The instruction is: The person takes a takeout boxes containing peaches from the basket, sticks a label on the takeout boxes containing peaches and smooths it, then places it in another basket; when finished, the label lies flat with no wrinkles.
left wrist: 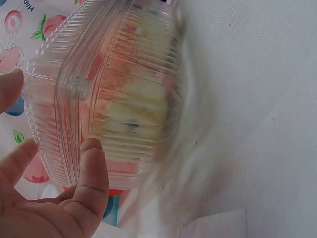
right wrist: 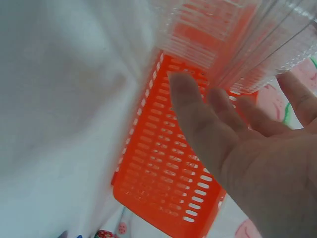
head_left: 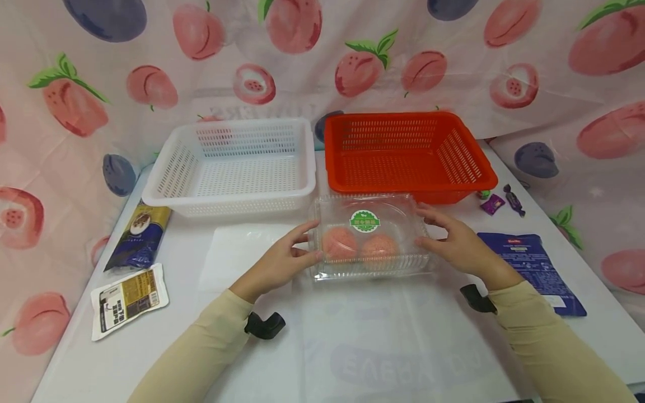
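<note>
A clear plastic clamshell box (head_left: 370, 235) with a green label stands in the middle, holding two round orange-pink crumbed cakes (head_left: 380, 250). The left wrist view shows a cake (left wrist: 131, 119) through the ribbed side, with a pale body. My left hand (head_left: 284, 260) is at the box's left end, thumb and fingers spread and fairly straight against or close to its side. At the right end, my right hand (head_left: 453, 242) has its fingers extended along the edge. In the right wrist view, the fingertips of this hand (right wrist: 257, 144) reach the ribbed wall; firm contact is hard to tell.
A white basket (head_left: 232, 198) and a red basket (head_left: 410, 187) stand behind the box. At left lie a blue-gold packet (head_left: 138, 235) and a white-brown packet (head_left: 130, 300). At right are a blue pouch (head_left: 534, 271) and small wrapped candies (head_left: 492, 204).
</note>
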`<state>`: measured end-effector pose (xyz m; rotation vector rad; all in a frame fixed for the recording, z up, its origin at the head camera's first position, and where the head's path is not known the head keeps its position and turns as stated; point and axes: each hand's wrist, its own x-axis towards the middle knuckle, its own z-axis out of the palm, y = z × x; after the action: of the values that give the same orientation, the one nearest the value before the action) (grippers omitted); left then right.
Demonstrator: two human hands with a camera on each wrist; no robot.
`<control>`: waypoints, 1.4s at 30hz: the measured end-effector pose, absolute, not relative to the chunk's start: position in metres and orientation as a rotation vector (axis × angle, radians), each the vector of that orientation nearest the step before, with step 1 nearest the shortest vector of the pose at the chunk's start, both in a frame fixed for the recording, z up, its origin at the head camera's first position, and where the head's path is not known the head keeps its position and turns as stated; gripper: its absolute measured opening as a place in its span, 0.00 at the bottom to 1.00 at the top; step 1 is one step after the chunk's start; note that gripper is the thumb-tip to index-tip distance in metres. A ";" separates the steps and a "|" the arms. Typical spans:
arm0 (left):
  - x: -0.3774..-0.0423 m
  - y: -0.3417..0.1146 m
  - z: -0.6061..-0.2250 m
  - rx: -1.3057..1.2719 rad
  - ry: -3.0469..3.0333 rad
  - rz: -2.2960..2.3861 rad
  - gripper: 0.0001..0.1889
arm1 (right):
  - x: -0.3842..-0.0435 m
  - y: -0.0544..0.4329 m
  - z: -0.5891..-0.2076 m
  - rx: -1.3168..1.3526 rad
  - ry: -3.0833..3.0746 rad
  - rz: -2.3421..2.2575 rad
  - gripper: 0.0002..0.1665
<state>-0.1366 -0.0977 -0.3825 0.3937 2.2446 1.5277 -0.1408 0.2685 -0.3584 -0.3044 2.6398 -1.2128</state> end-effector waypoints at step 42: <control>-0.120 -0.089 -0.294 0.592 2.339 1.492 0.34 | -0.097 0.285 -0.285 -0.239 2.726 -1.276 0.30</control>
<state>-0.1198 -0.0892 -0.2936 0.5922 2.3391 1.4917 -0.0975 0.2850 -0.2850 -0.2389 2.7264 -1.2762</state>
